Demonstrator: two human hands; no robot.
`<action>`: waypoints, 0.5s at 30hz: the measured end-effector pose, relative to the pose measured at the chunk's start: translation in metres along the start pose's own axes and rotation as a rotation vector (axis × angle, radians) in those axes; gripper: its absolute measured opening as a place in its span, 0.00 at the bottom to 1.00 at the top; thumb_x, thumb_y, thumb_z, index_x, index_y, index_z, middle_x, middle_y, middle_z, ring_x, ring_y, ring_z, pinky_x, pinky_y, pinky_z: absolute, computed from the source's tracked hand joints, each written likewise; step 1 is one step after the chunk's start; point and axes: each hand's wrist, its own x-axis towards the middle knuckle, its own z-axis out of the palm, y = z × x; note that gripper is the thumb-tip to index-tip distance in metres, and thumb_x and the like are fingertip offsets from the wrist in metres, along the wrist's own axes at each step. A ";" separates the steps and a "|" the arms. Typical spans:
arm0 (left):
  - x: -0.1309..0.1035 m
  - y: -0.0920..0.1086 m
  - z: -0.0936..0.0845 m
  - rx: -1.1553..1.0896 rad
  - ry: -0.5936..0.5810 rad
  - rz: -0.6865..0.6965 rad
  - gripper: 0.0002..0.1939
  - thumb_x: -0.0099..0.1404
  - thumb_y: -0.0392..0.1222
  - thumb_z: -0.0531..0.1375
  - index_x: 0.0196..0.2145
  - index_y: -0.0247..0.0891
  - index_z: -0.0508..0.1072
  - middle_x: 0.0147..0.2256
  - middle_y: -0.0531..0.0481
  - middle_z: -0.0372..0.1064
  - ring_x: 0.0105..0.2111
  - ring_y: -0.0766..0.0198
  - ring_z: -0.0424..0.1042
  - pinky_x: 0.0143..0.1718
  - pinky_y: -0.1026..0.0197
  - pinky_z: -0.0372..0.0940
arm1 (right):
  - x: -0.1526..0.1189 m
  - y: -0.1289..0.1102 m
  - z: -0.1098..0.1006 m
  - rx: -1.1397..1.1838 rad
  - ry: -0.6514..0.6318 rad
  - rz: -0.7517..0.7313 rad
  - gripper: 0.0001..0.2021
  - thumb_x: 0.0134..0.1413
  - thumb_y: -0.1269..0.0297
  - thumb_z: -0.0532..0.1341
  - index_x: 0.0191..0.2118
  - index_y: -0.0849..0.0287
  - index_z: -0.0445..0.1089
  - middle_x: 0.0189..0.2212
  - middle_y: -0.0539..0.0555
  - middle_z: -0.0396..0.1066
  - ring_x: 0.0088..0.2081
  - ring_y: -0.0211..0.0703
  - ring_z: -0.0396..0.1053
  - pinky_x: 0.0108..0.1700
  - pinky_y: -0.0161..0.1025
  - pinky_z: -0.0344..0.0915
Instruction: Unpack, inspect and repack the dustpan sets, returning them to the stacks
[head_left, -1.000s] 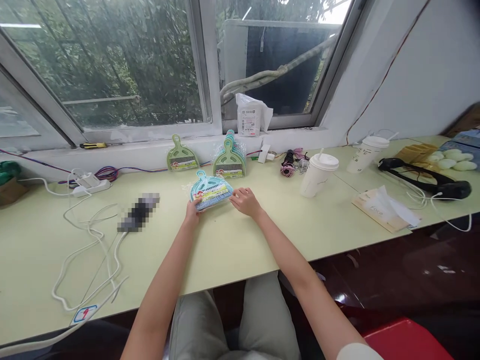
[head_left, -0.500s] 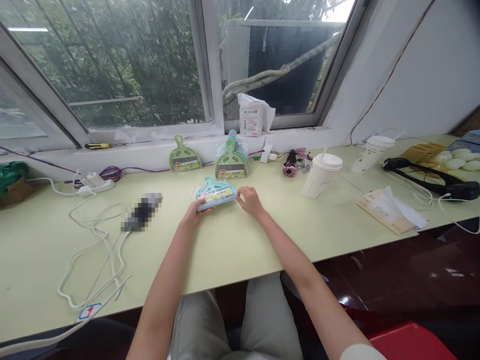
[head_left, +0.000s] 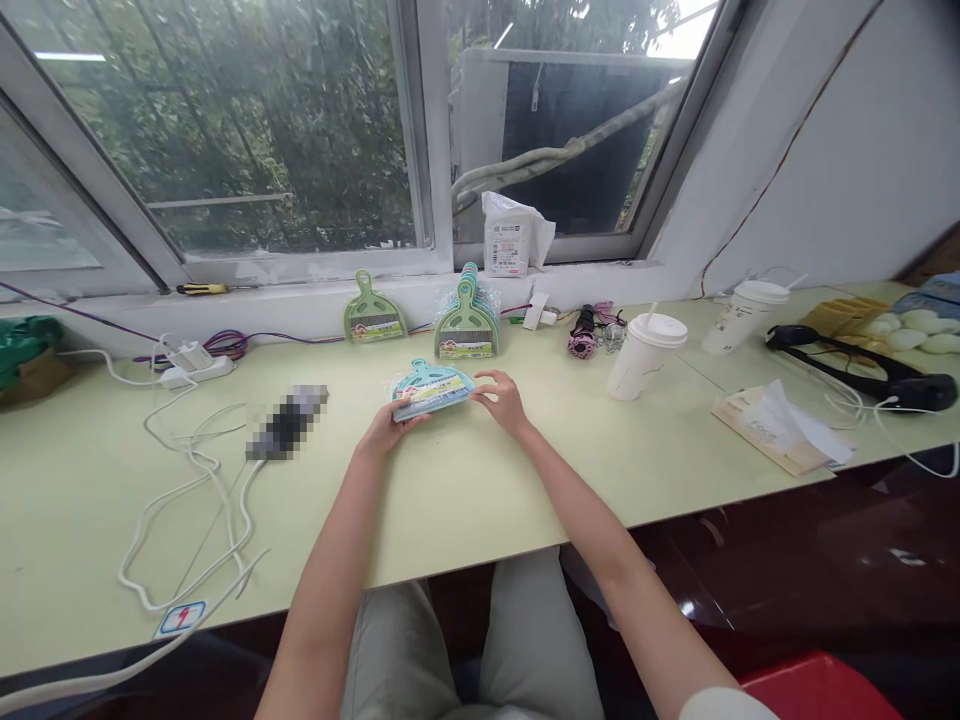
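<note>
A light-blue mini dustpan (head_left: 433, 388) with a colourful label and clear plastic wrap is tilted up a little over the table, handle pointing away from me. My left hand (head_left: 386, 428) grips its lower left corner, thumb on the front and fingers beneath. At the opposite corner, my right hand (head_left: 501, 400) has its thumb and fingertips on the edge; the index finger is arched above. Behind stand a single green dustpan (head_left: 375, 318) with its brush, and a row of wrapped dustpans (head_left: 466, 330), a green one in front, both leaning toward the windowsill.
White cables (head_left: 202, 470) and a blurred-out device (head_left: 289, 422) lie to the left, near a power strip (head_left: 196, 370). To the right stand two white cups (head_left: 646, 355), a tissue pack (head_left: 780, 425) and a black headset (head_left: 862, 368). A white package (head_left: 510, 238) sits on the sill.
My right index finger has lifted and arched away from the thumb at the dustpan's right corner. The left hand keeps its grip. The view has shifted slightly.
</note>
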 end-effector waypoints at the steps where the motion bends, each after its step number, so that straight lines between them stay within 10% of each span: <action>1: 0.000 0.000 0.000 0.021 -0.011 -0.013 0.28 0.62 0.33 0.57 0.59 0.29 0.59 0.43 0.37 0.73 0.34 0.57 0.77 0.31 0.65 0.75 | 0.000 0.000 0.002 0.054 0.007 0.027 0.09 0.57 0.57 0.60 0.30 0.51 0.75 0.43 0.53 0.73 0.46 0.48 0.68 0.49 0.45 0.59; 15: -0.004 -0.006 0.008 0.315 -0.178 -0.018 0.27 0.56 0.34 0.65 0.53 0.27 0.65 0.41 0.32 0.74 0.24 0.62 0.76 0.20 0.69 0.70 | -0.001 0.003 0.006 -0.004 0.070 0.322 0.14 0.55 0.50 0.57 0.26 0.54 0.64 0.22 0.46 0.64 0.22 0.37 0.55 0.29 0.35 0.54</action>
